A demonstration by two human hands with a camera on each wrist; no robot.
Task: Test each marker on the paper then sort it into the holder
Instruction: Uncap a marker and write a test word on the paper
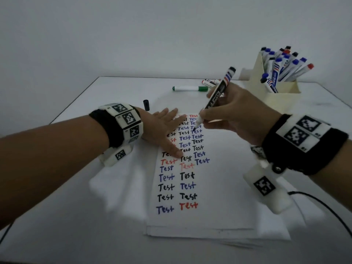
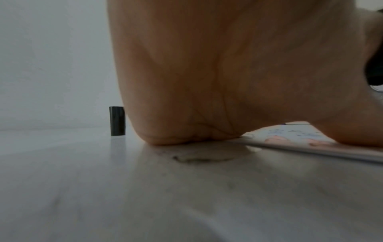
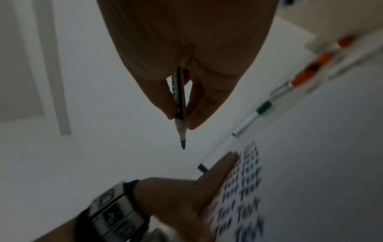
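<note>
Right hand (image 1: 234, 113) pinches uncapped black marker (image 1: 215, 98) low on barrel, tip over paper (image 1: 219, 187) mid-desk. Left hand (image 1: 163, 128) flat, fingers spread, pinning paper. Marker looks light, rigid, smooth; grip near nib suits it. Tip contact unclear; black cap (image 1: 146, 105) stands near the desk's far-left edge, holder (image 1: 282, 96) at the far-right corner.

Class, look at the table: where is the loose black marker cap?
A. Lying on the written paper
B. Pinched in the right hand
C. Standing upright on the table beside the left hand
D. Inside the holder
C: the black cap stands upright on the table, just beyond the left hand.
</note>
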